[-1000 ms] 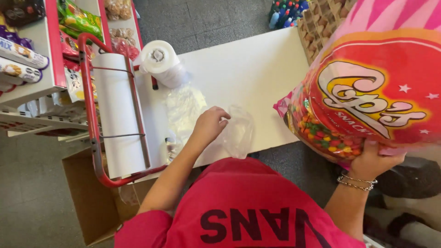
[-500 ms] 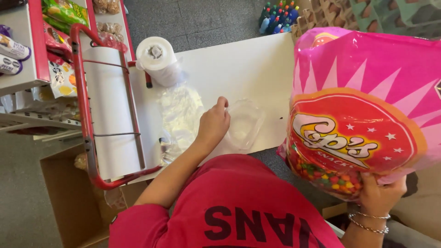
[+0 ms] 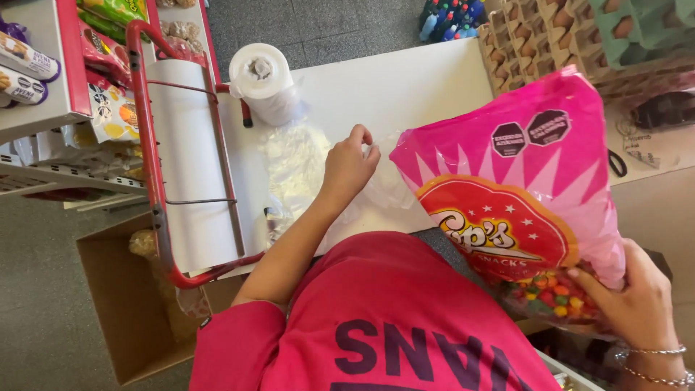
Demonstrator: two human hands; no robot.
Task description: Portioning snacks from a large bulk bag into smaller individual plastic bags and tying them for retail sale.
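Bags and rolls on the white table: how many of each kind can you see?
Pink snack bag, held by the right hand: 1
Small clear bag, pinched by the left hand: 1
Pile of clear bags: 1
Roll of clear bags: 1
White paper roll in the red holder: 1
Total: 5

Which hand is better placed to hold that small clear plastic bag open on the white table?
The left hand: it already pinches the small clear plastic bag, while the right hand supports the big pink snack bag.
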